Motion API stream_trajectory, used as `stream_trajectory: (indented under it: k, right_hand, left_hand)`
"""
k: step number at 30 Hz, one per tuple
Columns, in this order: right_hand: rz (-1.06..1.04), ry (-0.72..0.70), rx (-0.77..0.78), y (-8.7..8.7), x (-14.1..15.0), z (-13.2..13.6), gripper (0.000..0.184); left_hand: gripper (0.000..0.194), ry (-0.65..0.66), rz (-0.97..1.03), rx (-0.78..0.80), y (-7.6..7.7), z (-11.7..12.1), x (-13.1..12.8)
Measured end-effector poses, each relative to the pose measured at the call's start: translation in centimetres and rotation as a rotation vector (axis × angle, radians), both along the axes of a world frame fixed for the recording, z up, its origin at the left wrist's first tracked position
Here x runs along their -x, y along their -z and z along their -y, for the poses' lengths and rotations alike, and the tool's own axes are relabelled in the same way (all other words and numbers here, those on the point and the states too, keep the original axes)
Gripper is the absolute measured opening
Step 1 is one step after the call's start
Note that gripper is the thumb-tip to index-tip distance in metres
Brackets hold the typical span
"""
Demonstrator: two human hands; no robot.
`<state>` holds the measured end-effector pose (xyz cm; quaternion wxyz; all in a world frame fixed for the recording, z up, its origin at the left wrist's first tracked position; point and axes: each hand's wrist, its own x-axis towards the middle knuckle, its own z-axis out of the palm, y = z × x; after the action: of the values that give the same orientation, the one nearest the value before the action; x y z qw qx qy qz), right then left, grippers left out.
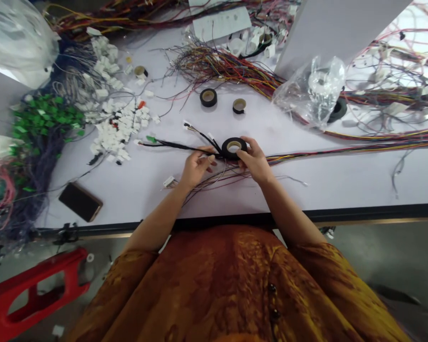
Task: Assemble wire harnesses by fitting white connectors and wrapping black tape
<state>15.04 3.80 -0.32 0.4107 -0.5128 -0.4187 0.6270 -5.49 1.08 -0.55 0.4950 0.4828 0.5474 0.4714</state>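
White worktop [317, 187] fills most of the head camera's view, crowded with wiring, and a grey floor [388, 256] shows beyond its near edge. Close to that near edge, around the middle, the person's two hands work side by side. The right hand [256, 161] holds a roll of black tape [234, 148] in a narrow grip, with its fingers curled over the roll. The left hand [197, 167] closes narrowly on a black-wrapped wire bundle [178, 147], which reaches the tape and stretches left, splitting into thin ends with small connectors. Loose thin wires [221, 178] lie beneath both hands.

Two more tape rolls [209, 97] stand just beyond, toward the far edge, in front of a tangle of coloured wires [217, 69]. Left of the hands lies a heap of white connectors [121, 128], then a cluster of green connectors [46, 118]. A phone [80, 202] rests near the left corner. A clear plastic bag [316, 92] sits on the right. Below, the person's orange patterned top [235, 280] fills the bottom, beside a red plastic stool [32, 289].
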Motion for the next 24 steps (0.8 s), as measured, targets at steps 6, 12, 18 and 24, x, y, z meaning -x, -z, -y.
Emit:
stream_trajectory:
  k: [6,12,18,24]
  right_hand:
    - [0.266,0.047,-0.281,0.4,0.6,3.4,0.061]
    - [0.426,-0.131,-0.446,-1.4,1.1,4.9,0.026]
    - [0.273,-0.244,-0.188,-1.9,2.5,-2.9,0.033]
    - [0.366,-0.373,-0.08,-1.8,3.7,-4.6,0.036]
  left_hand:
    - [0.042,-0.035,-0.127,-0.015,-1.1,-2.0,-1.7]
    - [0.03,0.03,-0.451,-0.194,-4.5,-0.6,-3.1]
    - [0.028,0.371,-1.031,-0.539,-2.9,2.9,-3.1]
    - [0.026,0.333,-0.931,-0.566,0.2,3.3,-1.6]
